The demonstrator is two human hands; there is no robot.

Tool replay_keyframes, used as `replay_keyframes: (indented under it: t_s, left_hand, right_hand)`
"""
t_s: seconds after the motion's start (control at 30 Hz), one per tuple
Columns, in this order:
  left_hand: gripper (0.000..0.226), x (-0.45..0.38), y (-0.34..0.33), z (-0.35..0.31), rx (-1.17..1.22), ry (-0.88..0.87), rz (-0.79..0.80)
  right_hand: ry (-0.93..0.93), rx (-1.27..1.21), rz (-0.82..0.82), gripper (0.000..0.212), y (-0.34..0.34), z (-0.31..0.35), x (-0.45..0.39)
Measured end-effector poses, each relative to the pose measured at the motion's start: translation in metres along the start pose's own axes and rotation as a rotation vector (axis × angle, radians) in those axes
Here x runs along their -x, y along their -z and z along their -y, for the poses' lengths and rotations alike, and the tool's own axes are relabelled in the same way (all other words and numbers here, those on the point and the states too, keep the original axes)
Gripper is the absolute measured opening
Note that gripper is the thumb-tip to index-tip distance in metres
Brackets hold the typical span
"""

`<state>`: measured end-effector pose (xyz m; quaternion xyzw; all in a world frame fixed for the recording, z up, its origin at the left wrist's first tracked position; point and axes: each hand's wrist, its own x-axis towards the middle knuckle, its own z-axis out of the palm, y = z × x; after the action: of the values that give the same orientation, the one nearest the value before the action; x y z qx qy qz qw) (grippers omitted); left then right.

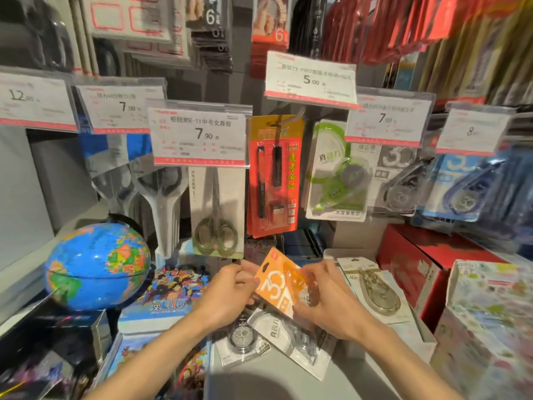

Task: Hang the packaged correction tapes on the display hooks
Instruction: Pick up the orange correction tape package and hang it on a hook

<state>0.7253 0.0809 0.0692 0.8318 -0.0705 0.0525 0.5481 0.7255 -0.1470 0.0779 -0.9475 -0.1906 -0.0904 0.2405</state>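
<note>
Holding an orange correction tape pack (277,287) between both hands, low at centre, above the grey shelf (288,382) near its back edge. Left hand (230,293) pinching the pack's left edge, thumb on top, fingers curled beneath. Right hand (323,295) clamped over the pack's right half, fingers wrapped across the clear blister. Pack tilted, hang hole toward the upper left, a large white "3" printed on its card.

Lying flat on the shelf directly under the hands: 2 white packaged correction tapes (277,339), overlapping. Just right of the right hand, another white pack (375,293) resting in an open white box (415,327) toward the shelf's right edge.

Hanging on the display hooks above, right of centre: a green correction tape pack (337,174), then a grey pack (401,180) and a blue pack (461,189), both blurred, probably also correction tapes. Left of the green pack, a red and yellow pen pack (274,174), then packaged scissors (216,212) below a price tag reading 7.90 (199,134).

Standing at the shelf's left edge, a blue globe (98,264). At the right edge, red boxes (415,267).
</note>
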Motion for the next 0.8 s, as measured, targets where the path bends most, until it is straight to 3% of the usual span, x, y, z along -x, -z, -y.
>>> replay_keyframes:
  t_s: [0.07, 0.23, 0.47, 0.8]
  left_hand:
    - [0.01, 0.005, -0.004, -0.005, 0.16, 0.015, 0.022]
    - [0.013, 0.015, -0.015, -0.014, 0.267, 0.007, 0.015]
    - [0.011, 0.03, -0.056, -0.055, 0.454, 0.002, -0.075]
    - [0.016, 0.022, -0.168, -0.17, 0.464, -0.166, -0.232]
  right_hand:
    - [-0.024, -0.022, 0.006, 0.061, 0.001, -0.002, 0.005]
    - [-0.129, -0.274, 0.066, 0.05, 0.019, -0.011, 0.021]
    - [-0.086, -0.438, 0.03, 0.044, 0.069, -0.035, 0.048]
    - [0.035, -0.576, -0.074, 0.039, 0.174, -0.116, 0.097]
